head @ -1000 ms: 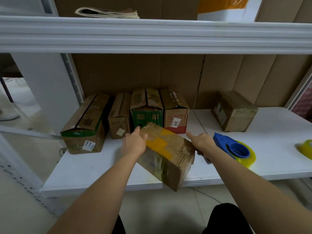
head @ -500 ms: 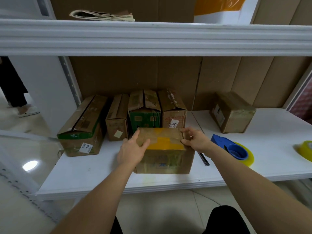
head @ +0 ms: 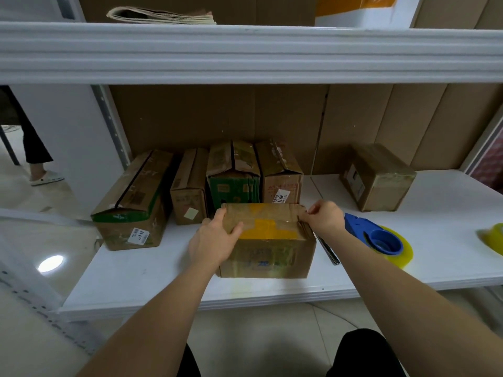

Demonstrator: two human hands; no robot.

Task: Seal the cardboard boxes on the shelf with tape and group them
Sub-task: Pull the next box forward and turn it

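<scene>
Gripping a taped box point(head: 268, 238) at the shelf point(head: 141, 276) front, the left hand point(head: 211, 242) clasped its left top corner while the right hand point(head: 322, 220) pinched the right edge. Sliding it squarely against the row of boxes point(head: 201, 186) behind would likely group it best.

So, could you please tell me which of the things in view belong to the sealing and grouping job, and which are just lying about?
Part of the job:
- box with yellow tape, held by left hand and right hand
- four boxes in a row
- lone box
- blue tape dispenser
- shelf

Lying about:
- stack of papers on the upper shelf
- loose tape roll, possibly a spare
</scene>
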